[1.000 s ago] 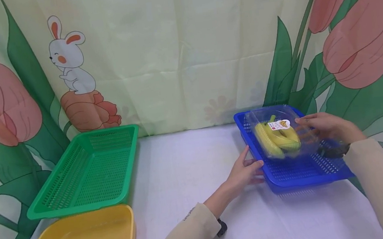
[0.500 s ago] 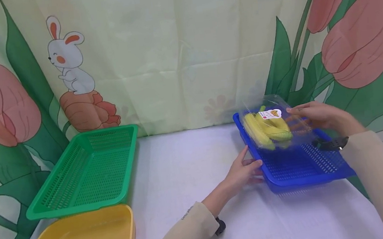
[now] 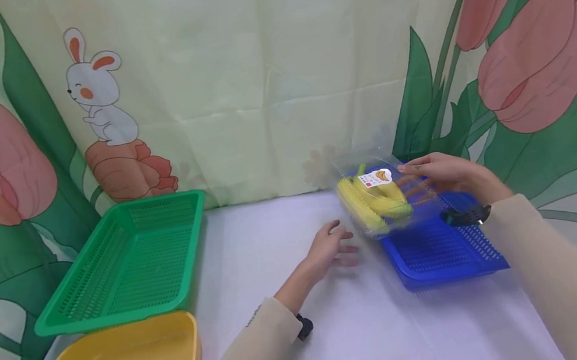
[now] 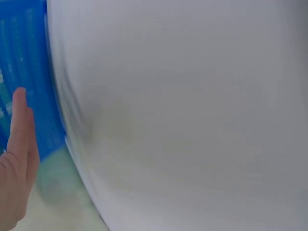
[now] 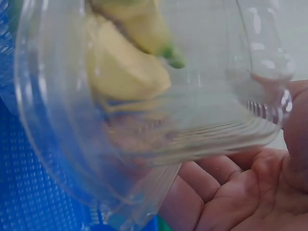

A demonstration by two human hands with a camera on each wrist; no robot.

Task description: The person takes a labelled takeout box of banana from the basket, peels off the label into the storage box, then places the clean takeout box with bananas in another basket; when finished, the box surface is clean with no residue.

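Observation:
A clear plastic clamshell box (image 3: 372,227) with yellow bananas (image 3: 375,201) inside and a white label on its lid is held up over the left side of the blue basket (image 3: 435,273). My right hand (image 3: 438,176) grips the box by its right end, thumb on top and fingers beneath. The right wrist view shows the bananas (image 5: 127,67) through the clear wall and the palm (image 5: 240,197) under the box's end. My left hand (image 3: 325,252) hovers left of the blue basket, fingers spread and holding nothing. In the left wrist view, the left hand (image 4: 19,159) overlaps the blue basket (image 4: 36,72).
A green basket (image 3: 193,254) stands at the left on the white tablecloth (image 3: 272,223). In front of it, at the lower left, is a yellow tray (image 3: 195,345). A curtain (image 3: 236,80) printed with tulips and a rabbit hangs behind the table.
My right hand has lifted the banana box from over the blue basket and carried it left. The left hand has let go of the basket's rim and drawn away to the left.

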